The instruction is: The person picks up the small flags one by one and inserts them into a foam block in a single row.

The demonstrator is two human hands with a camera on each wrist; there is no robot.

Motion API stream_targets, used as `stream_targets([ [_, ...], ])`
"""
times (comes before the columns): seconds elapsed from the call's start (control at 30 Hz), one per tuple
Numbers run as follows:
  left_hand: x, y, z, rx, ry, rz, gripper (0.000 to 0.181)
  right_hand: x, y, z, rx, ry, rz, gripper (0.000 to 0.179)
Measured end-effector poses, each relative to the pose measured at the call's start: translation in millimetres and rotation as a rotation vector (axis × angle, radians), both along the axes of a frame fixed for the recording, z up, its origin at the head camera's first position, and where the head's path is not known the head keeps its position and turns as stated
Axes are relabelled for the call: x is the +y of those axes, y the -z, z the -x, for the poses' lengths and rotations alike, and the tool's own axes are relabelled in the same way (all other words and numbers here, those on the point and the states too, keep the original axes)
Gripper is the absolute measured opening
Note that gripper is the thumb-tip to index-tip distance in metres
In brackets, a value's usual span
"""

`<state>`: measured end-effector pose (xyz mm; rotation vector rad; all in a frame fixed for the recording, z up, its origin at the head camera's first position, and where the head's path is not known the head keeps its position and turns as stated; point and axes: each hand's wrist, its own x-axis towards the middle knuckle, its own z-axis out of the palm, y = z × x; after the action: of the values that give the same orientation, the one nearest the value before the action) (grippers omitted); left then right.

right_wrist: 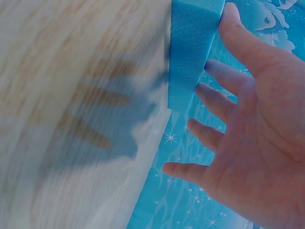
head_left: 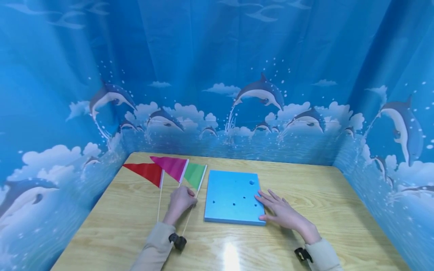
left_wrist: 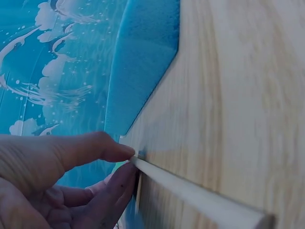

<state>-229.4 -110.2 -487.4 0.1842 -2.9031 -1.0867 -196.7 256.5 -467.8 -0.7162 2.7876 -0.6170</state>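
My left hand (head_left: 181,199) pinches the thin wooden stick (left_wrist: 200,191) of a small green pennant flag (head_left: 194,174) between thumb and fingertips. Left of it lie a magenta flag (head_left: 172,166) and a red flag (head_left: 147,173); the hand hides the lower stick of the magenta one. A square blue foam block (head_left: 223,190) with several holes in its top lies flat on the table, right of the flags. Spread and fairly straight, the fingers of my right hand (head_left: 279,211) rest on the block's right edge; in the right wrist view the thumb (right_wrist: 233,24) touches its side.
Light wood-grain table (head_left: 305,188) carries the flags and block. A blue curtain (head_left: 210,75) printed with dolphins and clouds closes off the back and both sides. Each sleeved wrist wears a small black camera (head_left: 178,241).
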Motion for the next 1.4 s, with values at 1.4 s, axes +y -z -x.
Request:
stream_targets([
  [1.4,146.7,-47.3,16.8,0.435,0.401,-0.769,0.020,3,5.6,-2.2,0.049,-0.018,-0.027,0.074],
])
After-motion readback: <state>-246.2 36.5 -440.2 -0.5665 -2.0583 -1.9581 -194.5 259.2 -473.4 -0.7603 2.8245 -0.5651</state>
